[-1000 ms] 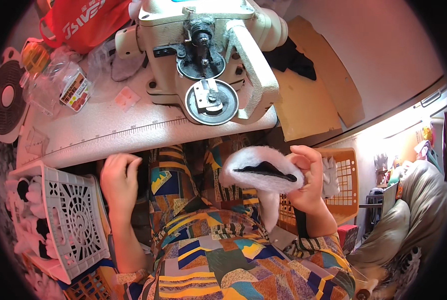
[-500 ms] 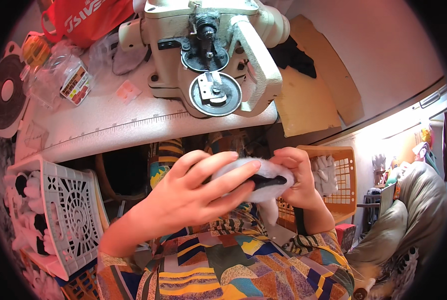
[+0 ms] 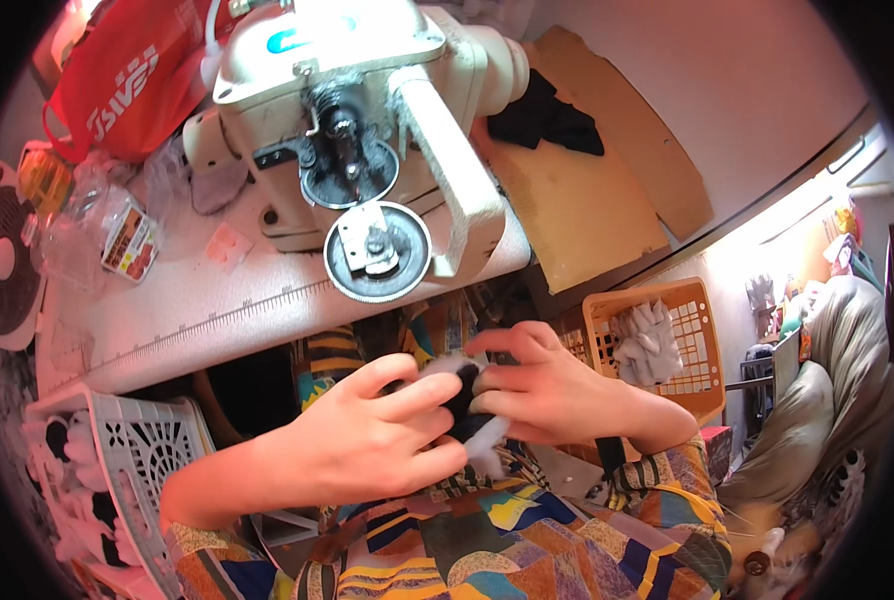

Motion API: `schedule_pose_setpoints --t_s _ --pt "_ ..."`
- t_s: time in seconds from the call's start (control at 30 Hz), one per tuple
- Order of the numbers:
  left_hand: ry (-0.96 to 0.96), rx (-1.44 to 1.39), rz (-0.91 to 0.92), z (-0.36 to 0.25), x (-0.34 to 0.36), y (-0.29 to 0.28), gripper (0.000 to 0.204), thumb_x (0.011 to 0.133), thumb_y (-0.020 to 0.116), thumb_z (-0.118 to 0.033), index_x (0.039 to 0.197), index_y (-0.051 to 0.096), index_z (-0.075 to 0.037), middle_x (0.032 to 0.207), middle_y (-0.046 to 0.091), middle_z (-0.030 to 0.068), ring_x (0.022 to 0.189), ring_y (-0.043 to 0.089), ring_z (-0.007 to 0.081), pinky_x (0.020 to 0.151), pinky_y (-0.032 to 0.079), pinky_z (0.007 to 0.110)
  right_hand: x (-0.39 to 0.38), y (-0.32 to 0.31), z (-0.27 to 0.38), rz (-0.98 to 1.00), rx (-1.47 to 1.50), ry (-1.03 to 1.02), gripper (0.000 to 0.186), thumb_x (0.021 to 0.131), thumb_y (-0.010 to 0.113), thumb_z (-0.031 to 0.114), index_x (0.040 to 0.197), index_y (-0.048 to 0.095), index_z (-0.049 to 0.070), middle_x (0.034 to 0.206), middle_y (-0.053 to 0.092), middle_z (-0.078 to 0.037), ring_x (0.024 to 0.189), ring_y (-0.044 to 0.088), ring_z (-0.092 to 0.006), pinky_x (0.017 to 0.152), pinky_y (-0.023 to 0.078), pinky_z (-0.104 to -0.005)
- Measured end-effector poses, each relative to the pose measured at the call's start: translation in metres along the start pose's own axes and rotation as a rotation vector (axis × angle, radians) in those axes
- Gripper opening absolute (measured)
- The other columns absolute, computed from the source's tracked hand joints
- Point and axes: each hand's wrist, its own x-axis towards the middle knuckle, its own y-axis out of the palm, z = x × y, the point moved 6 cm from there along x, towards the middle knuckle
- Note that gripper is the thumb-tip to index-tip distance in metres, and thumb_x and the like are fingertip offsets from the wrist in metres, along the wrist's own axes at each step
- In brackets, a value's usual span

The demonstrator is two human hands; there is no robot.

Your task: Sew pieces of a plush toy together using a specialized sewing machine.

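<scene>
A fuzzy white and black fabric piece (image 3: 484, 437) hangs between my two hands above my lap, in front of the machine. My left hand (image 3: 397, 425) grips it from the left with curled fingers. From the other side my right hand (image 3: 527, 385) pinches its black part with bent fingers. My fingers cover much of the piece, so its full shape is hidden. Beyond my hands stands a cream-coloured sewing machine (image 3: 457, 165) with two round metal discs, one above the other; the lower disc (image 3: 378, 252) is nearest to my hands.
A white plastic crate (image 3: 152, 440) of white and black fuzzy pieces stands at the left. At the right an orange basket (image 3: 702, 350) holds white pieces. The white table (image 3: 182, 300) carries clear plastic packaging (image 3: 77, 235), a red bag (image 3: 132, 75) and a cardboard sheet (image 3: 597, 220).
The view has tilted and shifted. My hands have come closer together, and the right one has moved onto the piece's black part. The piece is turned and bunched between my fingers.
</scene>
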Motion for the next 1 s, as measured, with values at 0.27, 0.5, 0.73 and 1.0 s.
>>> schedule_pose_setpoints --t_s 0.27,0.5,0.73,1.0 --pt "-0.135 0.208 0.034 0.015 -0.019 -0.002 0.013 0.070 0.062 -0.020 0.080 0.056 -0.014 0.076 0.053 -0.0040 0.096 0.052 0.0147 0.079 0.039 0.030 0.006 -0.027 -0.035 -0.099 0.139 0.008 0.020 0.070 0.077 0.015 0.085 0.064 0.013 0.099 0.059 0.000 0.117 0.048 -0.0297 0.092 0.038 -0.0451" --pt "-0.051 0.198 0.078 0.011 -0.020 0.015 0.011 0.068 0.061 -0.014 0.076 0.055 -0.009 0.078 0.059 0.0011 0.099 0.058 0.0157 0.067 0.043 0.025 0.015 -0.072 -0.204 -0.744 0.046 0.619 0.018 0.088 0.065 0.015 0.100 0.062 0.002 0.095 0.061 -0.010 0.092 0.061 -0.0249 0.079 0.050 -0.0338" --pt "-0.102 -0.010 0.045 0.007 -0.012 0.030 0.012 0.072 0.063 -0.014 0.081 0.057 -0.009 0.072 0.058 0.0031 0.086 0.063 0.0163 0.063 0.048 0.027 0.022 -0.041 -0.293 -0.733 0.113 1.056 0.031 0.087 0.068 0.011 0.113 0.053 0.001 0.091 0.061 -0.011 0.089 0.060 -0.0178 0.080 0.049 -0.0306" --pt "-0.747 -0.618 -0.379 0.055 -0.040 0.059 0.020 0.078 0.076 -0.010 0.090 0.060 -0.005 0.068 0.059 0.0041 0.052 0.055 0.0120 0.048 0.042 0.026 -0.010 -0.036 -0.161 -0.812 1.248 0.620 0.033 0.092 0.060 0.004 0.119 0.042 0.007 0.104 0.057 -0.005 0.095 0.060 -0.0136 0.081 0.050 -0.0264"
